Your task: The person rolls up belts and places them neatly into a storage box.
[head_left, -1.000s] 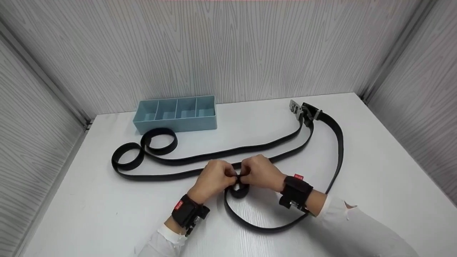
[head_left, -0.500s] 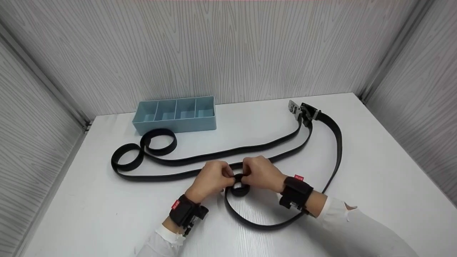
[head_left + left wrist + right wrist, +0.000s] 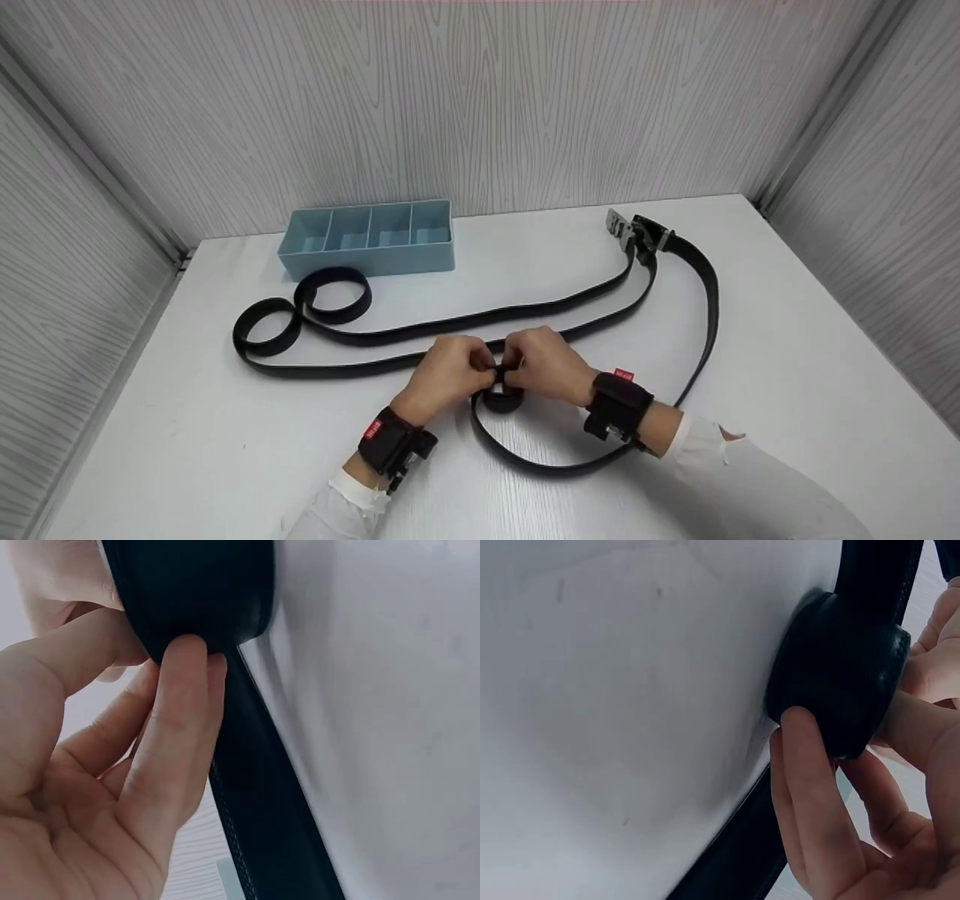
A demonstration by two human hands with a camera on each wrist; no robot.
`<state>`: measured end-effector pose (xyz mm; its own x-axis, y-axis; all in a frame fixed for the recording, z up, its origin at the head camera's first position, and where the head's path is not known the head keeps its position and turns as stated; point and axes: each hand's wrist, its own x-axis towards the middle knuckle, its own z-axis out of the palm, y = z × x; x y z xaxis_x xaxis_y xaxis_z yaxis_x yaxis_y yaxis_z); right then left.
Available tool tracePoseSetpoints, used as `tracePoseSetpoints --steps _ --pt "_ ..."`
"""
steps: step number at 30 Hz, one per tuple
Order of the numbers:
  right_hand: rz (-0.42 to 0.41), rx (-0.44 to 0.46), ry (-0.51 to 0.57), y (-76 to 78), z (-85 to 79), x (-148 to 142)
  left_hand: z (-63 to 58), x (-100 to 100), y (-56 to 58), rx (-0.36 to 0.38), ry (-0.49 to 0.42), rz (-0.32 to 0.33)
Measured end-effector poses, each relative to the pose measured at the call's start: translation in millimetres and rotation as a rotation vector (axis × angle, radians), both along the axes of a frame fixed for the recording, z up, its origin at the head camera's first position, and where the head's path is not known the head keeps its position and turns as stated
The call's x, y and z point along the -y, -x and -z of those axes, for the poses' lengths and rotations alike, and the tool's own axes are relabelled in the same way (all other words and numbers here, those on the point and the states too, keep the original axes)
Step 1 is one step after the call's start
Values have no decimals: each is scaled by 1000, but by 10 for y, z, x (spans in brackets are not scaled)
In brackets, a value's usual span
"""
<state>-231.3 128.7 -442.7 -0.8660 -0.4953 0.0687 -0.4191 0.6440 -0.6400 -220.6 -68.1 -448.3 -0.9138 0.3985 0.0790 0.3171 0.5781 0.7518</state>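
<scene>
A black leather belt is rolled into a small coil (image 3: pixel 502 402) at its near end. My left hand (image 3: pixel 448 375) pinches the coil's far side from the left. From the right, my right hand (image 3: pixel 551 367) pinches it too, the fingertips of both hands almost meeting. In the left wrist view, fingers (image 3: pixel 184 690) lie against the outside of the coil (image 3: pixel 195 589). The right wrist view has fingers (image 3: pixel 802 757) pressed along its wall. From the coil, the belt's strap (image 3: pixel 555 471) curves toward me, passes under my right wrist and runs up to the buckles.
Two more black belts stretch across behind my hands, ending in loose coils (image 3: pixel 334 296) (image 3: pixel 268 328) at the left. Metal buckles (image 3: pixel 634 232) cluster at the back right. A blue four-slot box (image 3: pixel 367 261) stands near the back wall, just behind one coil.
The near curve of the strap has drawn slightly inward, toward the coil. Both hands keep their grip, the fingertips parting a little and coming back together.
</scene>
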Motion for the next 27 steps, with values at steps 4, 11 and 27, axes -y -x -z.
tracePoseSetpoints --steps 4,11,27 --pt "16 -52 -15 -2 24 -24 -4 -27 -8 56 -15 -22" --pt "77 20 -28 -3 21 -62 7 -61 -22 95 -26 -52" --pt "30 36 1 13 48 -21 3 -51 -18 -44 7 -11"
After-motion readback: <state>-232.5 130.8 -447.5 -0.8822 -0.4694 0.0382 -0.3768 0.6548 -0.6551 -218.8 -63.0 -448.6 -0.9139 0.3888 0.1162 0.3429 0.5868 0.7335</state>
